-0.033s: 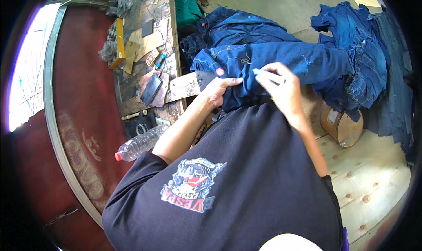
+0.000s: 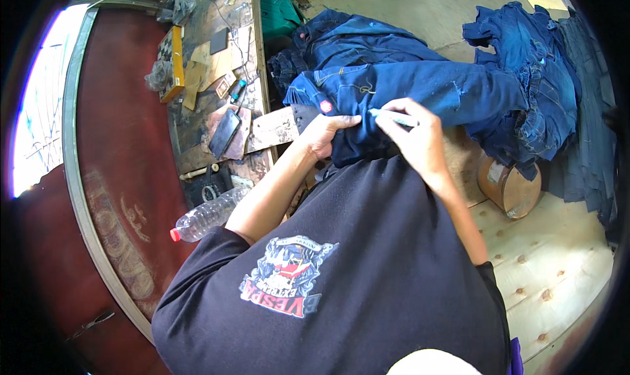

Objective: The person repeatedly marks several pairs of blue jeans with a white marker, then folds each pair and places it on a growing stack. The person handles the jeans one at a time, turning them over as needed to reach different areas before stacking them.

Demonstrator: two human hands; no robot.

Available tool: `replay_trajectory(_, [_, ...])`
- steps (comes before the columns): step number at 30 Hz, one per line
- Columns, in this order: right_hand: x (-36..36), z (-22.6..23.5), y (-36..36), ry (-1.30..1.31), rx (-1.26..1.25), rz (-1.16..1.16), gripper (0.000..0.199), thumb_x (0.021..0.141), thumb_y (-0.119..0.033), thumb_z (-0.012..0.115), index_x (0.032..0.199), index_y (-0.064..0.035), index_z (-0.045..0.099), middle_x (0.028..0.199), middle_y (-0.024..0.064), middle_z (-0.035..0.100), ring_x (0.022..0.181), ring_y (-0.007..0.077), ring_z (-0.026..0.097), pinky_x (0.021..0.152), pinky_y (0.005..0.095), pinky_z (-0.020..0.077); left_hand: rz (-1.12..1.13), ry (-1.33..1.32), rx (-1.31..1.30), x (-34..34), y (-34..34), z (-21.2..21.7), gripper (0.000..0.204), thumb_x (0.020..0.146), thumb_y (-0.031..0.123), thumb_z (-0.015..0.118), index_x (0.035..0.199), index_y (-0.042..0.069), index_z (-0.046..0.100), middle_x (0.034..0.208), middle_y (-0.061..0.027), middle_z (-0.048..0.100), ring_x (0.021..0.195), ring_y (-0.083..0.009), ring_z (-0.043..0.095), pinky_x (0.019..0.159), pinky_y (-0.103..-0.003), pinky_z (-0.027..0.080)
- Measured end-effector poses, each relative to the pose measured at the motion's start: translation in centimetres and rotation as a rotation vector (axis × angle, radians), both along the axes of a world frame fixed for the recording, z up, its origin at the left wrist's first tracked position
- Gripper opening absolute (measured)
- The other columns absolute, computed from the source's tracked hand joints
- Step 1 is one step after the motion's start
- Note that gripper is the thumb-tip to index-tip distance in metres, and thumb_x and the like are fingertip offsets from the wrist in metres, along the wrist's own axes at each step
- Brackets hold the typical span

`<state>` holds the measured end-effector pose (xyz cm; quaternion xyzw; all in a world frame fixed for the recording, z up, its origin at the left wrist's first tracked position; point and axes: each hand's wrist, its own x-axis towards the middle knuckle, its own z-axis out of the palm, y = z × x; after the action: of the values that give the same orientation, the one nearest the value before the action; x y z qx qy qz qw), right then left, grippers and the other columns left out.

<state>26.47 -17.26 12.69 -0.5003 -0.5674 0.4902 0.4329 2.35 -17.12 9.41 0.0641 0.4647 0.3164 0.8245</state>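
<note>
Dark blue denim jeans (image 2: pixel 420 86) with orange stitching and a red round tag lie across in front of me. My left hand (image 2: pixel 323 134) grips their near edge, its thumb on top of the fabric. My right hand (image 2: pixel 420 135) is closed round a slim, pale tool with a teal tip (image 2: pixel 394 116); its exact kind is hard to make out. The tip is at the denim, just right of my left thumb. A loop of loose thread (image 2: pixel 366 90) shows on the cloth above. Part of the fabric is hidden beneath my hands.
On the left stands a worn wooden workbench (image 2: pixel 190 135) with a phone (image 2: pixel 225 133) and scraps. A plastic bottle (image 2: pixel 207 217) lies by my left arm. More denim (image 2: pixel 531 79) is piled at the right, above a round wooden stool-like block (image 2: pixel 508 186). A red wall (image 2: pixel 121 145) stands far left.
My right hand has shifted slightly left and down, bringing the tool's tip nearer my left thumb. The left hand stays in place on the denim.
</note>
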Motion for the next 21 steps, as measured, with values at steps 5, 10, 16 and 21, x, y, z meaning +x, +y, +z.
replay_trajectory(5, [-2.4, 0.4, -2.0, -0.134, 0.025, -0.181, 0.012, 0.096, -0.005, 0.082, 0.104, 0.0023, 0.076, 0.093, 0.0122, 0.08, 0.086, 0.0148, 0.078, 0.077, 0.0299, 0.0605, -0.028, -0.009, 0.097, -2.1, -2.0, 0.5, 0.04, 0.096, -0.003, 0.075, 0.135, -0.006, 0.07, 0.128, -0.0181, 0.079, 0.114, -0.0291, 0.079, 0.107, -0.046, 0.063])
replay_trajectory(10, [-3.1, 1.5, -3.6, -0.135, -0.063, -0.057, 0.009, 0.101, -0.003, 0.077, 0.104, 0.0051, 0.077, 0.102, 0.0075, 0.083, 0.094, 0.0089, 0.074, 0.082, 0.0259, 0.0591, -0.018, -0.122, 0.127, -2.8, -3.0, 0.8, 0.045, 0.094, -0.005, 0.076, 0.138, -0.006, 0.069, 0.131, -0.0179, 0.078, 0.116, -0.0291, 0.078, 0.108, -0.046, 0.062])
replay_trajectory(16, [-4.2, 1.7, -4.5, -0.111, 0.049, -0.168, 0.011, 0.1, -0.004, 0.077, 0.104, 0.0056, 0.08, 0.095, 0.0103, 0.083, 0.085, 0.0119, 0.077, 0.079, 0.0288, 0.0595, -0.044, -0.14, 0.143, -3.0, -3.1, 0.3, 0.048, 0.092, -0.006, 0.078, 0.139, -0.006, 0.068, 0.132, -0.018, 0.077, 0.119, -0.0303, 0.077, 0.112, -0.047, 0.06])
replay_trajectory(21, [-4.1, 2.1, -5.0, 0.12, -0.17, -0.186, 0.014, 0.102, -0.007, 0.077, 0.11, 0.0047, 0.081, 0.098, 0.0076, 0.083, 0.079, 0.0089, 0.073, 0.073, 0.0253, 0.0573, -0.007, -0.183, 0.256, -3.0, -3.5, 0.0, 0.05, 0.091, -0.006, 0.078, 0.141, -0.006, 0.067, 0.134, -0.0178, 0.077, 0.122, -0.0305, 0.076, 0.114, -0.046, 0.058])
